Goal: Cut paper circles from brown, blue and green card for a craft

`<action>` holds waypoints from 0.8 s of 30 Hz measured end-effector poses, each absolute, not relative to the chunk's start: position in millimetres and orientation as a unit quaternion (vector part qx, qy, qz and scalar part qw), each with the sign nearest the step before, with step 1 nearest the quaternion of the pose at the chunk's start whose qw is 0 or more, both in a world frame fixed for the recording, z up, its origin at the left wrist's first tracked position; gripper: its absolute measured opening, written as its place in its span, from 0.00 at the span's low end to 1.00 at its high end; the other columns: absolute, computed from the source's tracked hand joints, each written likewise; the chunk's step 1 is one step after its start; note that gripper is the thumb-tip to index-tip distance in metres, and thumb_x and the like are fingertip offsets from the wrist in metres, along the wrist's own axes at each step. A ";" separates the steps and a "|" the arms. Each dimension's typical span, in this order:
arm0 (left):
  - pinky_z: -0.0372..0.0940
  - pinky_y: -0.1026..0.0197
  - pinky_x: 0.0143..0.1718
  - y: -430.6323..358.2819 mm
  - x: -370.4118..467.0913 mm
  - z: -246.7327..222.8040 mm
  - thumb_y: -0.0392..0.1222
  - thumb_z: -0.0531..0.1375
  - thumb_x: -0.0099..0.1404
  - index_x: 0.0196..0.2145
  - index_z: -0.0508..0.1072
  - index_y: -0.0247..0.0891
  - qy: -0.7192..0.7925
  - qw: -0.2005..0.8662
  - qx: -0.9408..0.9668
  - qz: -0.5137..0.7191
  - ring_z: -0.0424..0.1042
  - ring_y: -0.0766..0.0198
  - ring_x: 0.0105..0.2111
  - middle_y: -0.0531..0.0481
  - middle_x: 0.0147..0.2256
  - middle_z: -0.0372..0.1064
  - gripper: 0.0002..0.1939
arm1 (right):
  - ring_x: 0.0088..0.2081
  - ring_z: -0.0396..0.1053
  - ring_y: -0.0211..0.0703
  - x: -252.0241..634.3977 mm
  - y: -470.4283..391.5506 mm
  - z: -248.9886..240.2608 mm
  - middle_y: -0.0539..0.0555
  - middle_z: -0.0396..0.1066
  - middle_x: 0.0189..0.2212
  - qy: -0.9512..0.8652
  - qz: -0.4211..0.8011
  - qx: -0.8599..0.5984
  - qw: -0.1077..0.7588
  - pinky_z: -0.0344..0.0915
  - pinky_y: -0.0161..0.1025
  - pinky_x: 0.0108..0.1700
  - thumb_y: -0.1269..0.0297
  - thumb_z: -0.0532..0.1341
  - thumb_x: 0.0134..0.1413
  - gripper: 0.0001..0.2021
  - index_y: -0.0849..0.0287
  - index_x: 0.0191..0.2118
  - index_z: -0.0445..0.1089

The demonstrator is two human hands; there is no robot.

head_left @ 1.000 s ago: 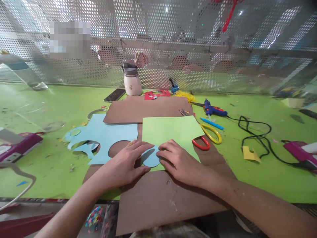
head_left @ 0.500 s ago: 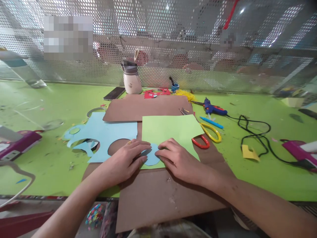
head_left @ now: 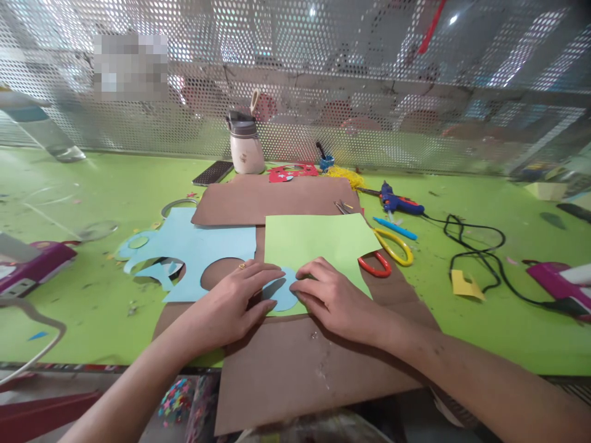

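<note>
A light blue paper circle (head_left: 282, 292) lies on the lower edge of a light green paper sheet (head_left: 314, 240). My left hand (head_left: 235, 298) rests at the circle's left side, fingers stretched over its upper edge and thumb apart on its lower part. At its right edge, my right hand (head_left: 330, 298) has its fingers bent and close together, the tips on the circle. Left of the green sheet lies a blue sheet (head_left: 184, 240) with round cutouts. Brown cardboard (head_left: 318, 369) lies under the papers. Part of the circle is hidden by my left fingers.
Scissors with a yellow handle (head_left: 394, 246) and a red handle (head_left: 375, 266) stick out from under the green sheet. A blue pen (head_left: 394, 227), a glue gun (head_left: 401, 202) and its cord lie right. Behind are a phone (head_left: 213, 173), a bottle (head_left: 247, 147) and a mesh panel (head_left: 295, 80).
The blue circle shows a little more between my hands, as my left thumb and fingers have spread slightly. My right hand has barely moved.
</note>
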State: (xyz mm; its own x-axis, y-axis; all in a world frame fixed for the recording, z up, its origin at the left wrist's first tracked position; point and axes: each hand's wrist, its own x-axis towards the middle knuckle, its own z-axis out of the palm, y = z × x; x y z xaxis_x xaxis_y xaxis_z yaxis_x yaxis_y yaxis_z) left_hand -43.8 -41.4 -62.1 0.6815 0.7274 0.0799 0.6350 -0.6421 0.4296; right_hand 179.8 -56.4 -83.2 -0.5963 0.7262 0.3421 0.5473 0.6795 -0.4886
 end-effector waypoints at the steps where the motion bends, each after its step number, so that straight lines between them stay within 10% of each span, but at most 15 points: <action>1: 0.59 0.54 0.54 -41.9 -44.2 -62.8 0.37 0.53 0.66 0.56 0.63 0.42 0.383 0.187 0.896 0.124 0.62 0.57 0.54 0.46 0.54 0.64 0.20 | 0.45 0.61 0.48 179.8 -56.2 -83.2 0.60 0.67 0.40 -0.878 0.169 -0.363 0.263 0.64 0.46 0.46 0.71 0.52 0.63 0.11 0.61 0.42 0.72; 24: 0.60 0.54 0.52 -40.7 -44.3 -63.5 0.37 0.50 0.68 0.52 0.67 0.42 0.372 0.213 0.891 0.148 0.64 0.57 0.51 0.46 0.50 0.67 0.16 | 0.48 0.63 0.49 181.7 -57.4 -77.3 0.59 0.72 0.44 -0.910 0.136 -0.324 0.219 0.63 0.48 0.50 0.73 0.55 0.61 0.08 0.62 0.41 0.71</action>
